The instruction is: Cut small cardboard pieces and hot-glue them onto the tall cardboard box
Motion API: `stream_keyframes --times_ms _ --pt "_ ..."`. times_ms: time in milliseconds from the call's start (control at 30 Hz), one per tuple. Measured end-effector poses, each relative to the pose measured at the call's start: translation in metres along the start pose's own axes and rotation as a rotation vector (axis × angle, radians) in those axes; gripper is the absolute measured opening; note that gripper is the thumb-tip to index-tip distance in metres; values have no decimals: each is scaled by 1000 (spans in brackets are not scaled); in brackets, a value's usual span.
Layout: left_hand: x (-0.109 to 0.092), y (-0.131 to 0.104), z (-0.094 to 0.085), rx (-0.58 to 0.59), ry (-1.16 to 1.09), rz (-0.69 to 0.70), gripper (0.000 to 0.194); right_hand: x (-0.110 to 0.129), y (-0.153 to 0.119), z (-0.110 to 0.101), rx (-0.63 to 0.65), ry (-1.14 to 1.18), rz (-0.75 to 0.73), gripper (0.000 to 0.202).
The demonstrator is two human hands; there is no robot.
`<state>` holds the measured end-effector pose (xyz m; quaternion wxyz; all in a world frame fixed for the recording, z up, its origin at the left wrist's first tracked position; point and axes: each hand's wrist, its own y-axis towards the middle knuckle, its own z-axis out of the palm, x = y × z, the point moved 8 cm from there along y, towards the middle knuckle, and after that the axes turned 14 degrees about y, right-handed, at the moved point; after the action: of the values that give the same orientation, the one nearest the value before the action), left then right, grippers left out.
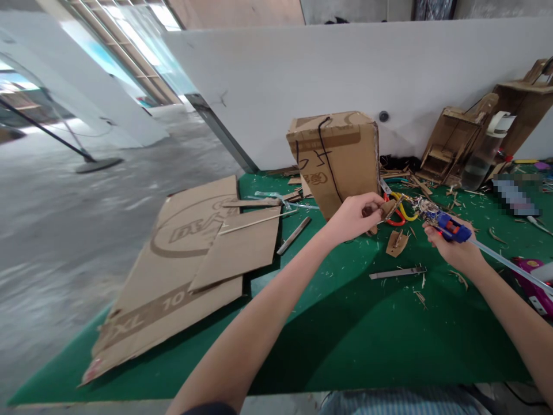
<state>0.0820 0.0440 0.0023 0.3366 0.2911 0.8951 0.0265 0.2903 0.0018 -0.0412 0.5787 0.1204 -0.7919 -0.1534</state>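
My left hand (355, 218) pinches a small cardboard piece (390, 208) between thumb and fingers, just in front of a standing cardboard box (345, 155) with a black cord on it. Wrapped in my right hand (458, 252) is a blue glue gun (451, 227), its front end covered in debris and turned toward the held piece. A long translucent glue stick (505, 260) runs out of its back. Scissors (405, 214) with red and yellow handles lie partly behind the cardboard piece. Below them is another small cardboard scrap (397, 243), and nearer me a cutter blade (395, 274).
Large flat cardboard sheets (194, 230) cover the left of the green table (345, 346). A thin strip (294, 236) lies beside them. Toward the right stand a clear bottle (486, 153) and cardboard structures (449, 141); a phone (516, 195) and a pink tool (529, 279) lie nearby.
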Motion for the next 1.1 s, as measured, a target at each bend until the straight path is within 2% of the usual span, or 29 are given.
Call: stream_keyframes --times_ms 367,733,967,1100 --pt "5 0 2 28 -87 -50 16 11 -5 12 119 -11 -12 26" --pt "11 2 -2 -29 -48 -50 15 24 -7 23 238 -16 -63 27" --pt "12 2 -1 -21 -77 -57 13 29 -6 22 246 -22 -76 26" --pt "12 2 0 -5 -96 -56 13 24 -4 16 184 -22 -67 26"
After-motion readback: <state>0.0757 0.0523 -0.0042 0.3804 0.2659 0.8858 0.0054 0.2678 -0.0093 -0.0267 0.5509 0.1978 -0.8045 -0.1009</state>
